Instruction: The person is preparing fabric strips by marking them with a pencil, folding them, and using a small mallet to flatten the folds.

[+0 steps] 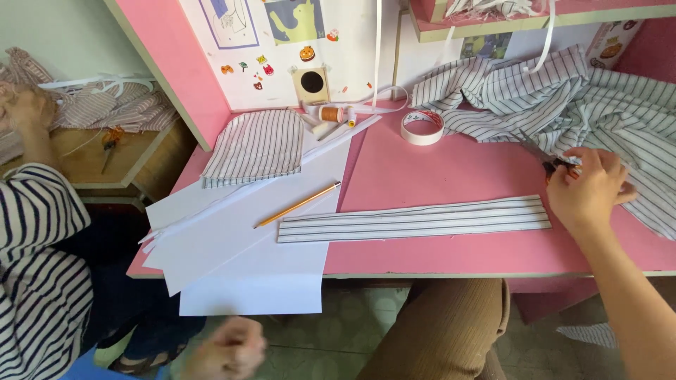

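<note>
The person's right hand [588, 191] rests at the right end of the pink surface [422, 176], its fingers curled around the handles of a pair of scissors [546, 158] whose blades point up and to the left, toward a heap of striped cloth [563, 91] bunched against the back wall. Just below and to the left of that hand lies a long strip of striped fabric [415, 219], flat and running nearly the width of the surface, its right end close to the wrist. The left hand [229, 348] hangs low, below the front edge of the surface — blurred, the fingers seem loosely closed, though whether they hold anything cannot be told. Several white paper sheets [239, 253] overlap at the left, one hanging over the front edge, and a yellow pencil [299, 204] lies slanted across them, its tip near the left end of the strip. A folded striped piece [257, 148] sits at the back left, partly on the paper. Near the wall are a spool of orange thread [331, 113] and a roll of tape [422, 127], the roll just beside the heap. At the far left sits another person in a striped sleeve [35, 260], well apart from the scissors.
</note>
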